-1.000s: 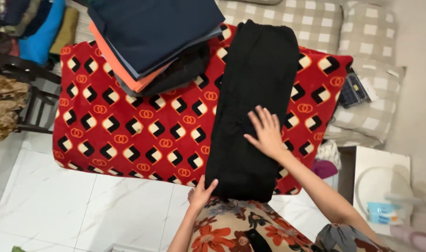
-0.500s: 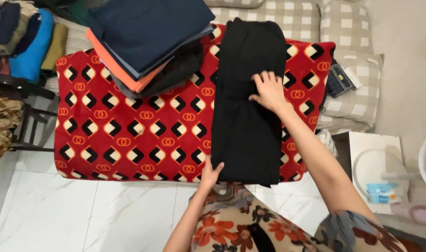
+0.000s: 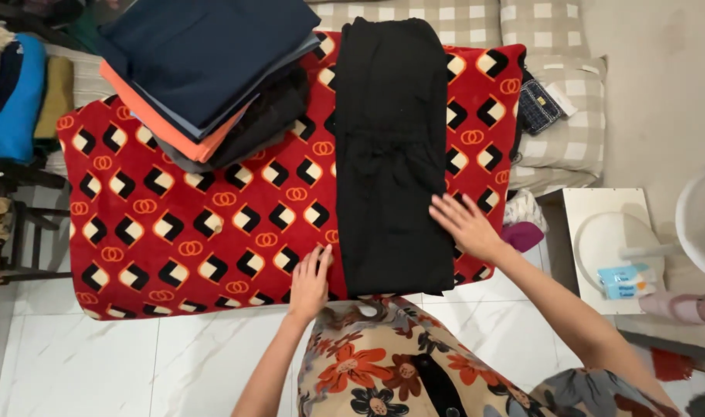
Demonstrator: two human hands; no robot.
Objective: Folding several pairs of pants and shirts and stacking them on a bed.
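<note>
We note the right hand [image 3: 467,226] has drawn back from mid-length to the near right edge of the long folded black garment [image 3: 391,147] on the red patterned blanket [image 3: 174,232], fingers spread flat, gripping nothing, while the left hand [image 3: 310,283] lies open at its near left edge, suggesting smoothing nears completion.

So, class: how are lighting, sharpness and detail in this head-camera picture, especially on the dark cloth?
Head view: even, soft light, no glare; the black garment reads nearly featureless, folds barely visible; left hand and right hand fairly sharp, shadows faint on the red patterned blanket.
</note>
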